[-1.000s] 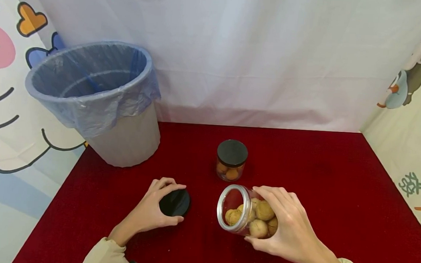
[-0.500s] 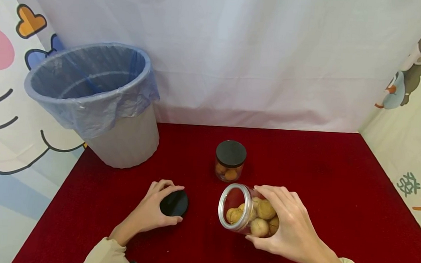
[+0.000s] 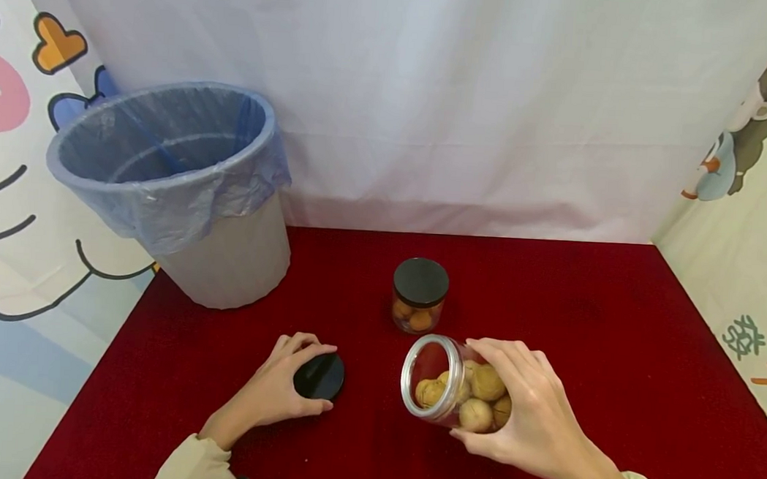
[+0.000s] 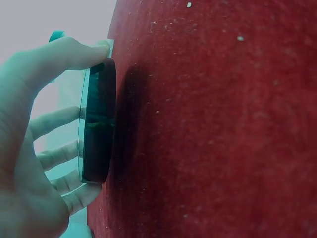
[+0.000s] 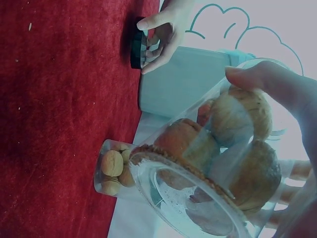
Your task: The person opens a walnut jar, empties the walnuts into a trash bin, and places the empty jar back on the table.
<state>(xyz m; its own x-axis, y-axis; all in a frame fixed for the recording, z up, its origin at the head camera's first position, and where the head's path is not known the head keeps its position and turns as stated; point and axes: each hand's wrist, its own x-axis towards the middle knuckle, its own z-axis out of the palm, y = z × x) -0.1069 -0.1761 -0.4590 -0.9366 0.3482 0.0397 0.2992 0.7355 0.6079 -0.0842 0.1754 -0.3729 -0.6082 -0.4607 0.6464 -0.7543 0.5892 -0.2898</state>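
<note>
In the head view my right hand [image 3: 531, 410] grips a clear jar [image 3: 455, 379] from its base end, thumb on the near side and fingers on the far side. The lidless jar is tipped, its silver rim facing left, with several walnuts [image 3: 476, 415] inside. My left hand [image 3: 275, 387] holds a round black lid [image 3: 319, 376] by its edges, between thumb and fingers. The left wrist view shows that lid [image 4: 100, 121] close over the red cloth, its shadow beside it. Walnuts [image 5: 247, 168] fill much of the tipped jar in the right wrist view.
Behind the tipped jar a smaller jar [image 3: 417, 315] with a black lid stands upright, walnuts inside. A tall light bin [image 3: 224, 259] with a blue liner stands at the back left. A white curtain [image 3: 482, 128] hangs behind the red table [image 3: 551, 294].
The tipped jar has shifted very slightly to the right with my right hand. My left hand and the lid have hardly moved.
</note>
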